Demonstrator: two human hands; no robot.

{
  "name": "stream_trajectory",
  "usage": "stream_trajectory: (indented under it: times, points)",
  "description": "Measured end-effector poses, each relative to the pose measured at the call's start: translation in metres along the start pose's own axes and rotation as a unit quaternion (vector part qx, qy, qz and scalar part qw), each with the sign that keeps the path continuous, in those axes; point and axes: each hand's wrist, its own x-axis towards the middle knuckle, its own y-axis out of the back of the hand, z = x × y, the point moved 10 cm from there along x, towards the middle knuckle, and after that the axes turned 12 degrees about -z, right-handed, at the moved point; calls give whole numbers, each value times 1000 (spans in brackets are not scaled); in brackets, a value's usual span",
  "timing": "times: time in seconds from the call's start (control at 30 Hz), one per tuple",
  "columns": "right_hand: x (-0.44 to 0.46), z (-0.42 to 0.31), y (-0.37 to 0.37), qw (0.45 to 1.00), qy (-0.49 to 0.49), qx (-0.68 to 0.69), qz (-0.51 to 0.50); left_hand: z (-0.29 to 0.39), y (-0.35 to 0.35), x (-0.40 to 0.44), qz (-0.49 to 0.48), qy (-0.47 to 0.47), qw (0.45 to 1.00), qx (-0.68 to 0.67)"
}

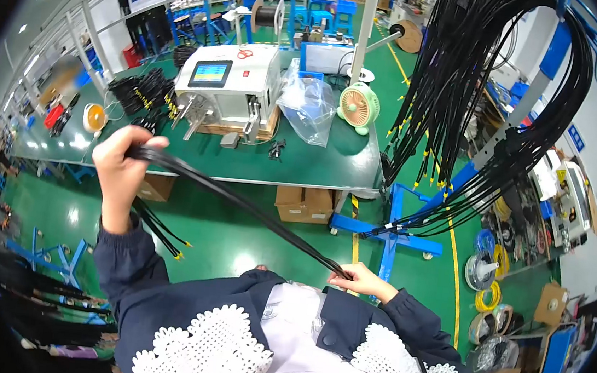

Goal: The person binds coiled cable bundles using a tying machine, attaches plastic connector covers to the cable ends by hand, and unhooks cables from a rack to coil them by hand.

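A bundle of black cables [239, 210] stretches slantwise in front of my body, between my two hands. My left hand [121, 157], raised at the table's front edge, is closed round its upper end. Below that hand several cable ends with yellow tips [166, 237] hang down. Lower and closer to my chest, my right hand [361, 280] is closed on the other end of the bundle. On the green table [208, 168] beyond stands a white machine [233, 78] with a lit screen, and a heap of black cables [143, 93] lies left of it.
Many black cables [457, 79] hang from a blue stand [395, 223] at the right. A green fan [358, 108] and a clear plastic bag [305, 105] are on the table. A cardboard box [304, 205] sits under it. Wire spools [481, 271] stand at the far right.
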Motion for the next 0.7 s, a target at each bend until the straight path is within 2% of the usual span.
stream_trajectory:
  times: [0.1,0.13,0.2,0.27,0.3,0.4,0.43,0.5,0.57,0.6,0.7]
  points:
    - [5,-50,18,979,132,-84,130,-63,-11,-21,-26,86,995,-33]
    - [10,-60,22,968,141,-158,135,-92,-21,-30,-34,120,990,-65]
    - [19,-81,28,969,136,-138,155,-152,-44,-50,-60,138,985,-88]
    - [35,-81,38,970,65,-157,172,-191,-67,-64,-101,145,978,-111]
    - [41,-82,47,962,71,-163,206,-215,-81,-75,-117,161,969,-144]
    - [44,-125,82,898,68,-262,346,-270,-125,-108,-172,202,937,-228]
    - [43,-137,95,887,5,-286,362,-280,-140,-119,-203,214,923,-245]
    - [36,-182,113,809,-10,-411,421,-297,-171,-145,-276,227,891,-279]
    - [40,-229,119,756,0,-485,440,-314,-210,-185,-345,224,864,-290]
    - [56,-261,120,727,-27,-530,436,-339,-232,-215,-374,227,853,-285]
    - [94,-292,118,717,-42,-569,400,-387,-276,-277,-394,255,832,-295]
